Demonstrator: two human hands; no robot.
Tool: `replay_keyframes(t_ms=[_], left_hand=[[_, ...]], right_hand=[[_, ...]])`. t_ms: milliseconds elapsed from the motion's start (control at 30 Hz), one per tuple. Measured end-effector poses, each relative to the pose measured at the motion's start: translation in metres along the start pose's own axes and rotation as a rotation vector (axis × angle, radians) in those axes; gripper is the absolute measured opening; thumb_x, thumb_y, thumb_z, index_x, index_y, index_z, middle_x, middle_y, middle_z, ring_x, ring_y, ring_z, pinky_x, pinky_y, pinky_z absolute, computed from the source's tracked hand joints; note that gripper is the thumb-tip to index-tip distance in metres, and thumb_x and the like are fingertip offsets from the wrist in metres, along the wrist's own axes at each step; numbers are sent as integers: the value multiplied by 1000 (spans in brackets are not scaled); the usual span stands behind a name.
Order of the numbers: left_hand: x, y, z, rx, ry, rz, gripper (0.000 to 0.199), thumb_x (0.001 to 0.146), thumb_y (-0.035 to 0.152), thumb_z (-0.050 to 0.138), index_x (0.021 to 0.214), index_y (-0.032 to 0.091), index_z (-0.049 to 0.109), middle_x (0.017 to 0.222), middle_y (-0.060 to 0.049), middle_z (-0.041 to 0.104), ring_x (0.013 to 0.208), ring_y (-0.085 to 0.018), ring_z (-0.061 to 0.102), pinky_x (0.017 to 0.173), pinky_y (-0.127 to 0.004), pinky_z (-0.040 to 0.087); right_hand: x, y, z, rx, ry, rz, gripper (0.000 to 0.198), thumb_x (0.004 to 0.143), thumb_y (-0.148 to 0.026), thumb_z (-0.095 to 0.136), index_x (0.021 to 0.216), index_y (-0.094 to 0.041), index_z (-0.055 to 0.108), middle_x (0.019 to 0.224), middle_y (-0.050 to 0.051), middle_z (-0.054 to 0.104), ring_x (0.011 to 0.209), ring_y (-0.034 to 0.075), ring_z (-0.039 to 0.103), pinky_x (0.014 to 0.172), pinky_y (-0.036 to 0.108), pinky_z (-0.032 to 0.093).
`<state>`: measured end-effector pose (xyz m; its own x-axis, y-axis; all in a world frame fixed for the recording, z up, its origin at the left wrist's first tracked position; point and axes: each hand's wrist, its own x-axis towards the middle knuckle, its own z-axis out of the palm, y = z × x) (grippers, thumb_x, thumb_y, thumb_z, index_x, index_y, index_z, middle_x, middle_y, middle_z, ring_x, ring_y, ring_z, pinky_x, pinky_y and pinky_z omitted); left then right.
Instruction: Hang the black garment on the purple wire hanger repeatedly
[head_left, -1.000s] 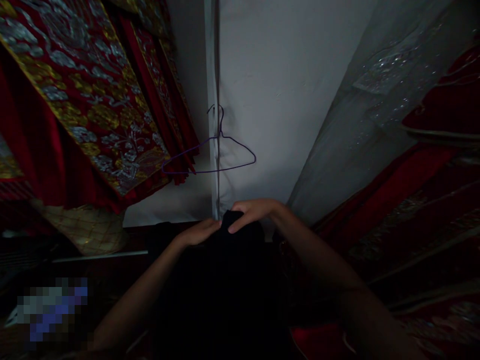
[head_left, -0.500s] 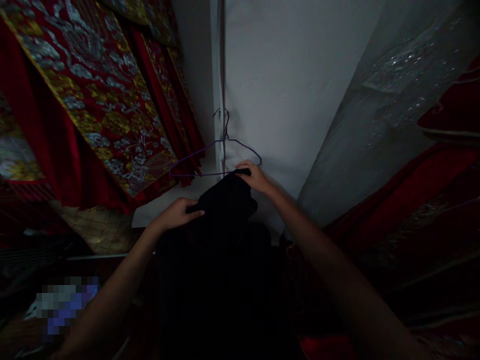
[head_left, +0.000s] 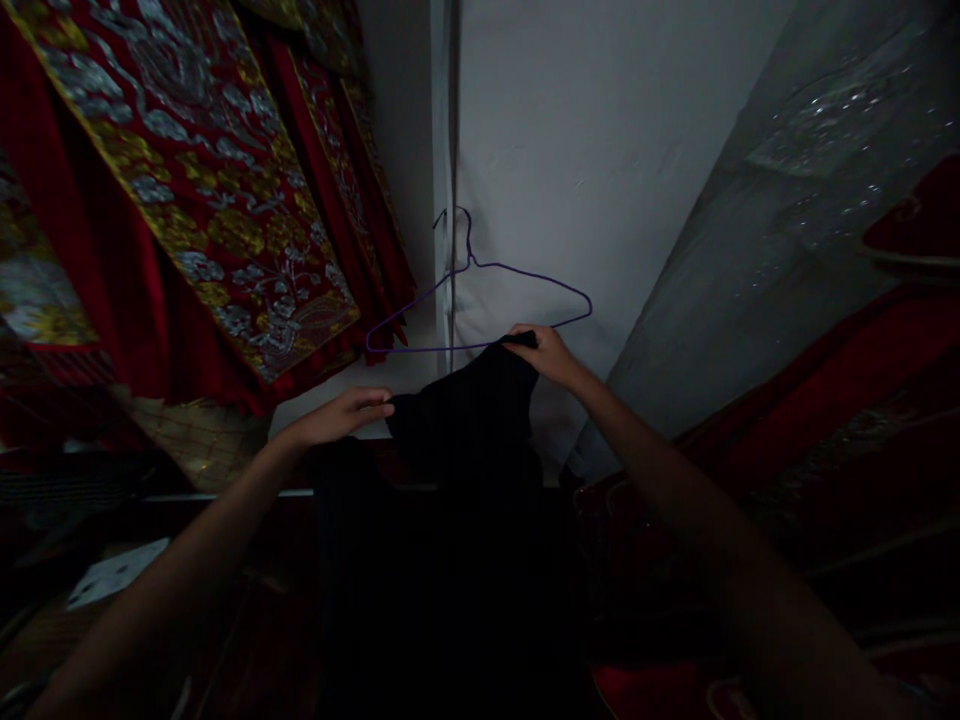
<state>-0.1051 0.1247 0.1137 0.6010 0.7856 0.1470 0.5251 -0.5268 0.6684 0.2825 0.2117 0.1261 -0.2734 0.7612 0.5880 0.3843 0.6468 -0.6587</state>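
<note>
A black garment [head_left: 469, 400] is stretched between my hands, its exact kind too dark to make out. At its left corner, the fingers of my left hand [head_left: 352, 412] pinch the cloth. My right hand [head_left: 546, 352] grips the upper right edge, just at the lower bar of a purple wire hanger [head_left: 420, 350]. The hanger hangs with its hook by a thin vertical pipe [head_left: 442, 120] against the wall. Whether the right fingers also touch the hanger bar, I cannot tell. Below, the cloth merges with dark clothing.
Red costumes with gold and silver embroidery [head_left: 217, 200] hang at the left. To the right is a sheer covering [head_left: 720, 250] over more red garments [head_left: 825, 370]. A white spotted sheet [head_left: 116, 575] lies low at the left. The scene is dim.
My right hand has shifted right and my left slightly left, spreading the black garment wider. The hanger has turned and now shows more of its width.
</note>
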Motion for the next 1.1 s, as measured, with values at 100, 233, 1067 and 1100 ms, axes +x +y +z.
replay_keyframes(t_ms=[100,233,1067,1100], left_hand=[[5,-2,-15,-39,50,-22,37,94,53,51,84,19,59,79,1,59,76,-16,55,71,-26,45],[15,-11,-31,296,-87,-75,33,89,48,55,76,20,65,76,-1,68,72,-18,61,70,-27,46],[110,32,-62,495,590,165,40,87,11,39,113,15,69,108,-11,74,103,-27,65,100,-41,48],[109,30,-64,514,592,171,40,87,12,39,113,15,69,108,-11,74,103,-27,65,100,-42,47]], right_hand=[[-1,-11,-14,-69,-34,-22,25,78,-45,68,75,-19,68,75,2,66,76,20,59,73,31,44],[-4,-26,-18,-82,-154,-48,17,75,-36,65,76,-19,67,71,0,63,71,18,57,68,28,41],[-36,-52,3,-70,98,-175,50,80,-10,56,128,-23,66,142,9,61,134,27,55,116,45,40],[-36,-48,-3,-112,218,-169,56,78,-9,56,131,-23,64,144,10,59,136,27,53,114,46,42]])
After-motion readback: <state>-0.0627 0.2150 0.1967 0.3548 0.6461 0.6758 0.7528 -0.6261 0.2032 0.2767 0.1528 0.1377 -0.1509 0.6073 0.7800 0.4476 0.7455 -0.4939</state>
